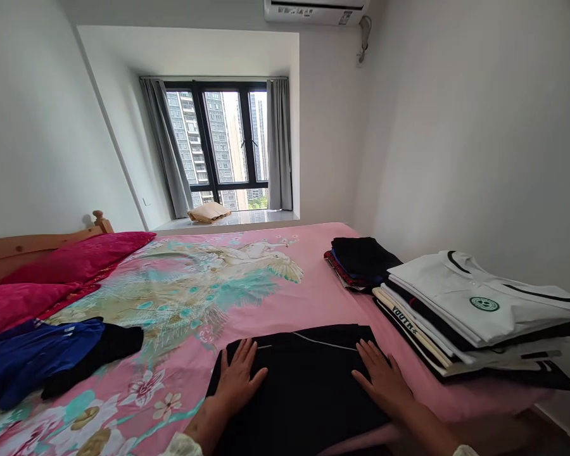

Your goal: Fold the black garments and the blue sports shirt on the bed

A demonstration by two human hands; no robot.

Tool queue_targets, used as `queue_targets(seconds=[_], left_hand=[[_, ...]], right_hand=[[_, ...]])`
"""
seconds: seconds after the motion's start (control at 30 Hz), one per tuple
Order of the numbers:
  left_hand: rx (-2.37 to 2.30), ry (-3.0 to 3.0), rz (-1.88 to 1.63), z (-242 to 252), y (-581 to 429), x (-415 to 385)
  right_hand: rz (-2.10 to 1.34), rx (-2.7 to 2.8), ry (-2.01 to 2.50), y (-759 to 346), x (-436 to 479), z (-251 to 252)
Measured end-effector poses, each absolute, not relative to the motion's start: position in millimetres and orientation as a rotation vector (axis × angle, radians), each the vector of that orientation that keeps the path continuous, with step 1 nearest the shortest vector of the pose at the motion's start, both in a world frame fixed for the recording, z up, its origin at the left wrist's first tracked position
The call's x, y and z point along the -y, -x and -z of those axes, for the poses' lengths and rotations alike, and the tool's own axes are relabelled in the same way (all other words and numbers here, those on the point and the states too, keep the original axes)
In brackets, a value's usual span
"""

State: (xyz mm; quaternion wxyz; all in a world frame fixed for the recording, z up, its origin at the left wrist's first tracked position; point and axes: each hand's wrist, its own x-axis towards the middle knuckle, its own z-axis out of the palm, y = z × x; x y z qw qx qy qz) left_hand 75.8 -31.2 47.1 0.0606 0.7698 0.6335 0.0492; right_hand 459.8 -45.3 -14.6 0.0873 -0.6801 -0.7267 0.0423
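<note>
A black garment [308,392] with a thin pale piping line lies spread on the bed in front of me; its exact kind I cannot make out. On its left side my left hand [239,377] rests flat, fingers stretched out and thumb apart. My right hand [379,377] lies flat near its right edge, fingers spread. Neither hand grips the cloth. To the right stands a tall stack of folded shirts, topped by a white shirt [475,297] with a green round badge. Behind it is a smaller folded pile with a black garment [365,255] on top.
Blue and black clothes [71,354] lie crumpled on the left of the pink floral bedsheet [313,278]. Red pillows [80,259] rest by the wooden headboard [9,250]. A tan folded item [209,211] sits on the window sill. A wall [456,158] bounds the right side.
</note>
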Motion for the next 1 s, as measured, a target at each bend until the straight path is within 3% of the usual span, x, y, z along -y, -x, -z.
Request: queue_targets(seconds=[0.3, 1.0], left_hand=[[-2.033, -2.214, -0.053, -23, -20, 94], [-2.157, -2.186, -0.124, -20, -23, 101]], right_hand=[[-0.111, 2.156, 2.018, -454, 45, 13], [-0.118, 2.11, 2.056, -451, 47, 14]])
